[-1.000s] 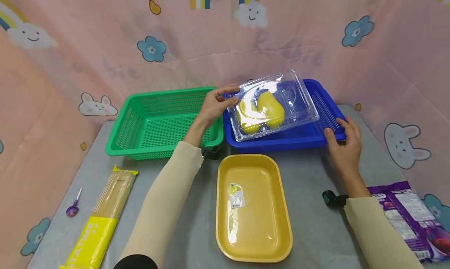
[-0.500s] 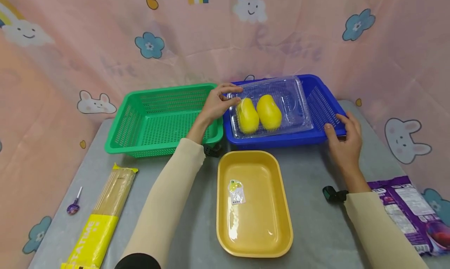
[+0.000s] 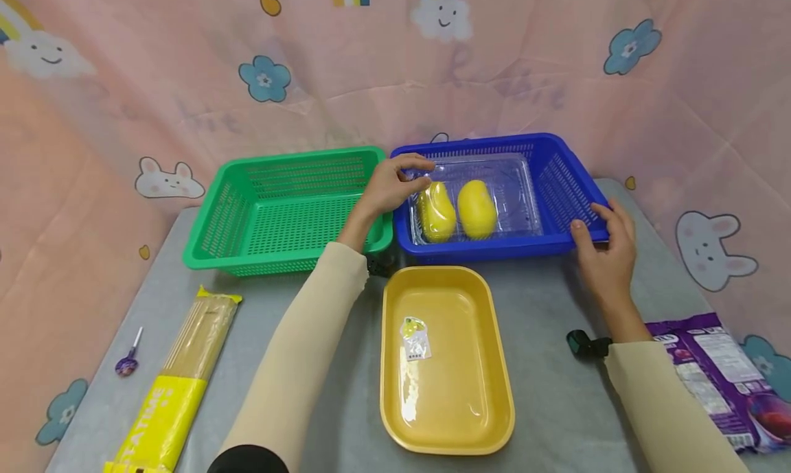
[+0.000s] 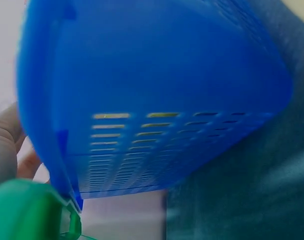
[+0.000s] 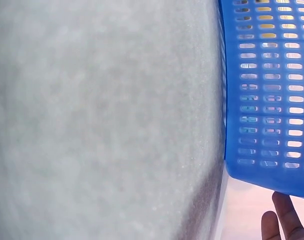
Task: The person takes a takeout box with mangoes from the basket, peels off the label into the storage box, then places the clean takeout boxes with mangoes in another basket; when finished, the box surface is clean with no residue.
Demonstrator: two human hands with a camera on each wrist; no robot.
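A clear plastic clamshell box (image 3: pixel 516 198) lies in the blue basket (image 3: pixel 562 174), toward its left end. Two yellow, mango-like fruits (image 3: pixel 477 209) sit inside the box. My left hand (image 3: pixel 389 188) hovers over the box's left edge, thumb and fingers parted and overlapping it in the head view. The left wrist view shows part of that hand behind the basket's rim. My right hand (image 3: pixel 608 263) holds the basket's front right corner between thumb and fingers. In the right wrist view its fingers (image 5: pixel 286 212) reach up to the basket's edge.
A green basket (image 3: pixel 210 236) stands left of the blue one. In front is a yellow tray (image 3: pixel 445 404) with a sticker. A noodle-like packet (image 3: pixel 176 390) and a lollipop (image 3: pixel 128 364) lie at left, a purple bag (image 3: pixel 717 384) at right. A patterned cloth (image 3: pixel 395 68) hangs behind.
The clear box has gone from tilted above the basket to lying down inside it. My left hand has moved slightly right, its fingers now parted over the box. The right hand stays at the corner.
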